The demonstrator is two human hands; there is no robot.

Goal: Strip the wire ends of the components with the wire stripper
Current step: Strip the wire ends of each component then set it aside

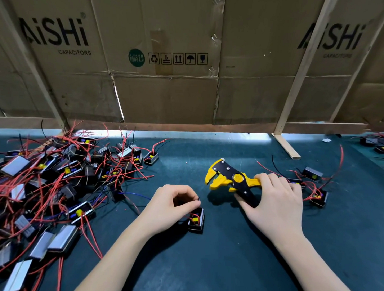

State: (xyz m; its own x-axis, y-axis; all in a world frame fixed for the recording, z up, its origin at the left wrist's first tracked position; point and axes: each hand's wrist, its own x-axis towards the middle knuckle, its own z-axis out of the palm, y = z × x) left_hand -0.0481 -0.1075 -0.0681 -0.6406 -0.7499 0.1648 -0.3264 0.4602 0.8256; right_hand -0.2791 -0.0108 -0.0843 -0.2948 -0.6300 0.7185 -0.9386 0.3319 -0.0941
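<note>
- Head view: the work surface is a dark green table mat (204,265), backed at the far edge by a wall of flattened cardboard boxes (167,90) printed "AiSHi CAPACITORS", braced with pale wooden battens (302,68).
- Left hand (169,207): near centre, fingers curled, thumb and forefinger pinching a thin dark wire end (198,199) that rises from the component below it.
- Held component (196,220): a small black rectangular module with a yellow part and short red leads, resting on the mat just beside the left hand's fingers, on their right.
- Right hand (274,204): right of centre, fingers wrapped round the handles of the wire stripper (231,179), thumb lying along the lower black handle.
- Wire stripper: yellow and black, head pointing left, raised clear of the mat with its shadow beneath; jaws stand apart; it is near the pinched wire end but not touching it.
- Unprocessed stock: a large tangled pile of components (50,184) with red wires covers the left of the mat.
- Right side: a few separate components (313,186) with red wires lie just beyond the right hand.
- Far right corner: further components (378,145), partly cut off by the edge.
</note>
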